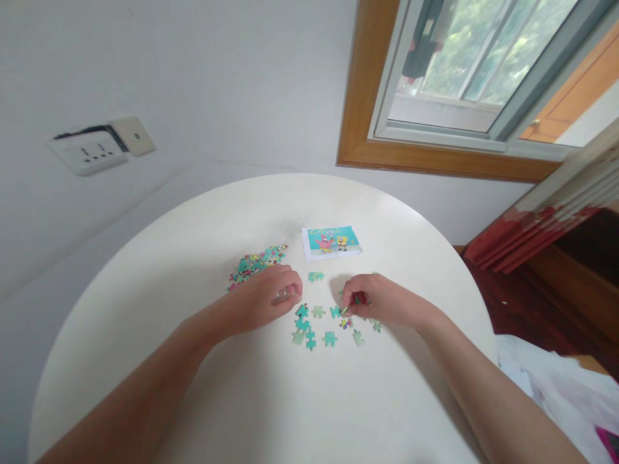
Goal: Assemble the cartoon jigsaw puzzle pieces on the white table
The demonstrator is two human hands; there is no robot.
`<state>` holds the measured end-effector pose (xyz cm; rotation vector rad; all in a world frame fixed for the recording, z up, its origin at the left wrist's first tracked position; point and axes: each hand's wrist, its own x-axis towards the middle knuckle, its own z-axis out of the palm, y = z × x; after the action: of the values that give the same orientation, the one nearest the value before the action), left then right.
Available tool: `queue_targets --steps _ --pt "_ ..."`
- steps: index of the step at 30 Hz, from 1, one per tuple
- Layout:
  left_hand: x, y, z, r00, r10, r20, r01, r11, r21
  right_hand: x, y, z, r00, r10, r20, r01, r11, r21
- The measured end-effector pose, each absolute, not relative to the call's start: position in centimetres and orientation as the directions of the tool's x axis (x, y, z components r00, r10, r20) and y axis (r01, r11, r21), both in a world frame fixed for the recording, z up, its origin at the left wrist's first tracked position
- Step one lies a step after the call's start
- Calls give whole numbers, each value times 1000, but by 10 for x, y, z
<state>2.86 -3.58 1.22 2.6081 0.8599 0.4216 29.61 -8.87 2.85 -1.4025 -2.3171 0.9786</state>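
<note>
My right hand (380, 300) is closed in a pinch on a small greenish puzzle piece (345, 310), just above the table among loose pieces. My left hand (268, 293) is curled, thumb and fingertips together, beside the puzzle pile (256, 263) and partly covering it. Whether it holds anything is hidden. Between and below the hands lie several separate pieces, among them a teal piece (329, 338), a pale green piece (318, 312) and a purple-and-yellow piece (345, 323). A cluster of teal pieces (302, 324) lies near my left fingertips. More pieces are partly hidden under my right hand.
Behind the pieces, a printed cartoon picture sheet (333, 242) lies flat on the round white table (232, 399). A wall with a socket (94, 153) and a wood-framed window (358, 153) stands beyond. White plastic bags (556, 393) are at the lower right, below a curtain (512, 238).
</note>
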Motion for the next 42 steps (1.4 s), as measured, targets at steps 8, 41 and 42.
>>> queue_targets --steps 8,41,42 --pt "29 -43 16 814 575 80 470 -734 491 307 -84 22 -424 882 -207 626 120 -770" --pt "37 -46 13 791 575 210 443 -774 453 257 -112 23 -682 731 -23 491 435 -754" --pt "38 -45 9 775 582 246 447 -781 437 259 -110 20 -662 749 -22 472 395 -788"
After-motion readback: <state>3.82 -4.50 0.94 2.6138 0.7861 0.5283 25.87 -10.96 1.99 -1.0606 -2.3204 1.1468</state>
